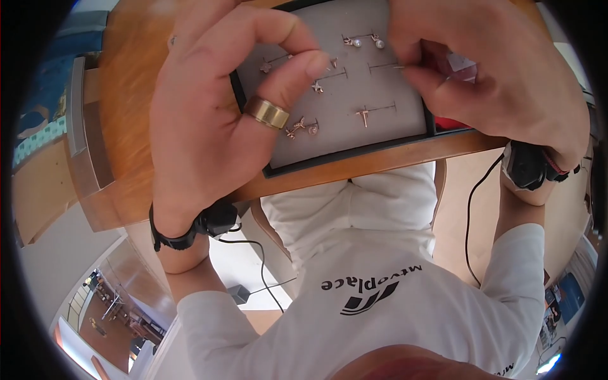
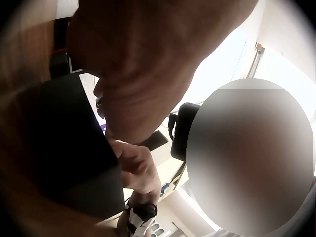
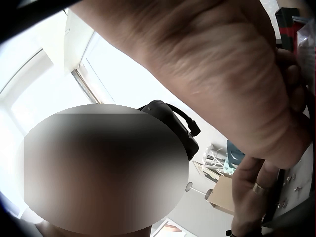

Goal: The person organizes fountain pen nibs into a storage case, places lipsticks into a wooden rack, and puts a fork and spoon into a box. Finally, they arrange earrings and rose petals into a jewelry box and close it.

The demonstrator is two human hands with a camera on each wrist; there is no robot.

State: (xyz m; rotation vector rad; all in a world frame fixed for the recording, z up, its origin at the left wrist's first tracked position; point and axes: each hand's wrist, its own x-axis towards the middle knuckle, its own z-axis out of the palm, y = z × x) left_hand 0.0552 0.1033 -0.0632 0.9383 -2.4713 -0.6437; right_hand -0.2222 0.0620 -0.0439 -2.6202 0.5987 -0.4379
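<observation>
In the head view, my left hand (image 1: pixel 202 120), a wide gold ring (image 1: pixel 268 113) on its thumb, is over the left of a grey jewellery pad (image 1: pixel 342 139). Its thumb and index finger pinch together, with a small rose-gold earring (image 1: pixel 333 64) right at their tips. Over the pad's right edge, my right hand (image 1: pixel 506 76) has curled fingers and a bent thumb; whether it holds something I cannot tell. Pearl earrings (image 1: pixel 358 43), a star-shaped earring (image 1: pixel 317 88), a T-shaped earring (image 1: pixel 363 118) and leafy earrings (image 1: pixel 296 128) sit along slits in the pad.
A black tray rim (image 1: pixel 348 155) frames the pad near the wooden table's edge (image 1: pixel 380 166). Beside it is a red-lined compartment (image 1: pixel 446 123), with clear plastic (image 3: pixel 306 38) close by. Cables (image 1: pixel 470 215) run from both wrist cameras. A cardboard box (image 3: pixel 223 192) stands beyond.
</observation>
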